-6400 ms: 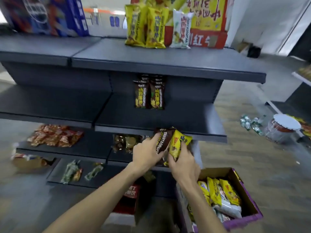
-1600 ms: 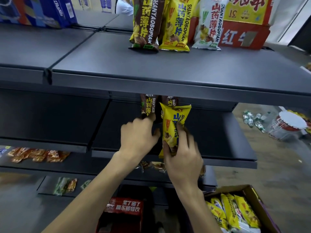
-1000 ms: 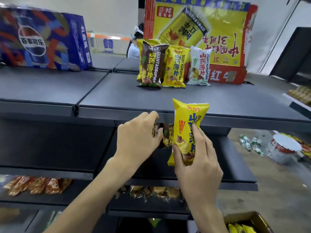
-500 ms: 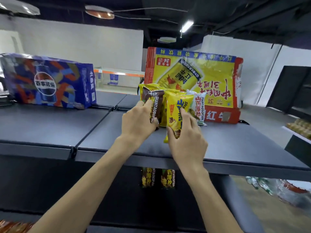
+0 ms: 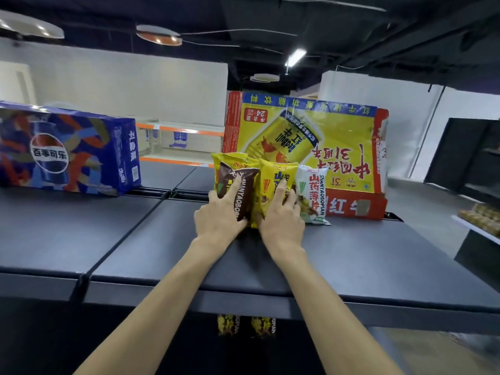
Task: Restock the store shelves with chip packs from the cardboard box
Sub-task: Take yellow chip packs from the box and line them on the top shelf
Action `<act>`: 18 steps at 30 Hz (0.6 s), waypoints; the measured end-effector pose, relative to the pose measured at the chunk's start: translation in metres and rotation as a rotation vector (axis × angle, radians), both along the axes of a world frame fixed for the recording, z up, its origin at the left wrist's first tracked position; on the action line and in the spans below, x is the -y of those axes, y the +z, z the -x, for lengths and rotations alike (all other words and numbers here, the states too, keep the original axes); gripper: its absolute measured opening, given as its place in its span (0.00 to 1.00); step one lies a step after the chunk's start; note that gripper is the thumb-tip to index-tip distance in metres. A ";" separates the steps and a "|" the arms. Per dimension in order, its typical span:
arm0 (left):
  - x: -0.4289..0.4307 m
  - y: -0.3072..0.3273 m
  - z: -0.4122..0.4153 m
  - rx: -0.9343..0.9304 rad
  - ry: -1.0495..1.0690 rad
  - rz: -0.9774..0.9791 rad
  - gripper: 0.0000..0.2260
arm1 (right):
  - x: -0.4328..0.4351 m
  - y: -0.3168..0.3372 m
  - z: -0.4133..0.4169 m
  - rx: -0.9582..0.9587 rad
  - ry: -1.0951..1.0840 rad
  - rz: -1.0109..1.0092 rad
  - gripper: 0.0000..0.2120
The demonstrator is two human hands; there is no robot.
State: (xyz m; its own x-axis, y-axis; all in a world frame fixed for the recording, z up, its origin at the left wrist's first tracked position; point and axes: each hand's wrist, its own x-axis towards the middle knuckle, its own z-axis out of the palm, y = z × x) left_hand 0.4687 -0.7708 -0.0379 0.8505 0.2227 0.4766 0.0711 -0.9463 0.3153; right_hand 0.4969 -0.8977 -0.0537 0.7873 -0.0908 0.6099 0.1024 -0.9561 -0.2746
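Note:
On the dark top shelf (image 5: pixel 351 253) stands a row of chip packs. My left hand (image 5: pixel 219 217) rests against a brown chip pack (image 5: pixel 244 190), its index finger lying straight up the front. My right hand (image 5: pixel 281 220) grips a yellow chip pack (image 5: pixel 270 182) right beside it, fingers wrapped round its right edge and its bottom on the shelf. A white chip pack (image 5: pixel 313 190) stands just to the right, touching my right fingers. Another yellow pack (image 5: pixel 227 158) leans behind the brown one. The cardboard box is out of view.
A red and yellow drinks carton (image 5: pixel 311 136) stands right behind the packs. A blue cola carton (image 5: pixel 67 150) sits at the far left of the shelf. Two more chip packs (image 5: pixel 246 324) show on the shelf below. Another shelf unit (image 5: pixel 473 163) stands at the right.
The view has risen from the lower shelves to the top shelf. My right hand carried the yellow pack up and stood it beside the brown pack; my left hand moved onto the brown pack.

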 end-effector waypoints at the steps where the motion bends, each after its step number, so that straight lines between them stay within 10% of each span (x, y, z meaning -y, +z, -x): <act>1: 0.000 0.000 -0.001 -0.004 -0.008 0.015 0.41 | -0.001 -0.002 -0.001 -0.003 -0.006 0.012 0.40; 18: -0.006 0.010 0.020 0.009 -0.064 0.011 0.38 | -0.007 0.005 0.029 -0.199 0.022 -0.003 0.53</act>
State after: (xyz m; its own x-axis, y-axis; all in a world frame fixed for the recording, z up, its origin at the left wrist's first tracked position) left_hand 0.4489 -0.7649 -0.0283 0.8587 0.1735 0.4822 0.0080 -0.9453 0.3260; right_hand 0.4681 -0.8906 -0.0484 0.8940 -0.0736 0.4420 0.0671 -0.9533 -0.2945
